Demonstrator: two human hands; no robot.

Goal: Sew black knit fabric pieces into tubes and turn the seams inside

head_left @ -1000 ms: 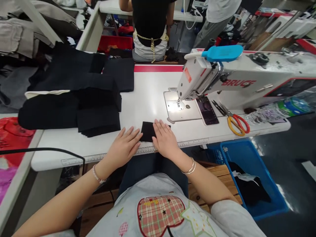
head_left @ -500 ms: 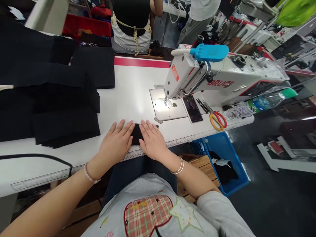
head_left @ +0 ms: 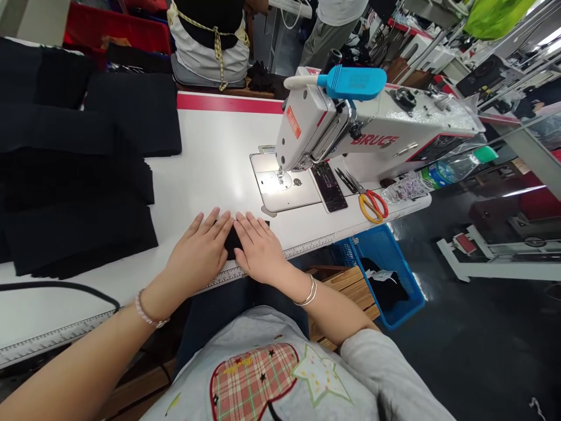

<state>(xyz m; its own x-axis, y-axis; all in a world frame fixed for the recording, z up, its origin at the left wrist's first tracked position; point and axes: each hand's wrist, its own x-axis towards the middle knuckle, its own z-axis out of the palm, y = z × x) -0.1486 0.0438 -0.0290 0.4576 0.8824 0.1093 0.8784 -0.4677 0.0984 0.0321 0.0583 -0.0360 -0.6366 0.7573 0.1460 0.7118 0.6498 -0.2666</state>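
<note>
- Black fabric stacks: far left of the sewing machine
- Left hand: fingers together, lying flat, tips against the patch's left side
- Black fabric patch: between the hands, just in front of the sewing machine
- Right hand: fingers together, pressed flat on the patch
- Scissors: just in front of the sewing machine, on its right
- Blue basket: below the table edge, in front of the sewing machine

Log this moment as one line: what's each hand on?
left hand: flat on black fabric piece | right hand: flat on same piece | nearby: BRUCE sewing machine, stacked black fabric
</note>
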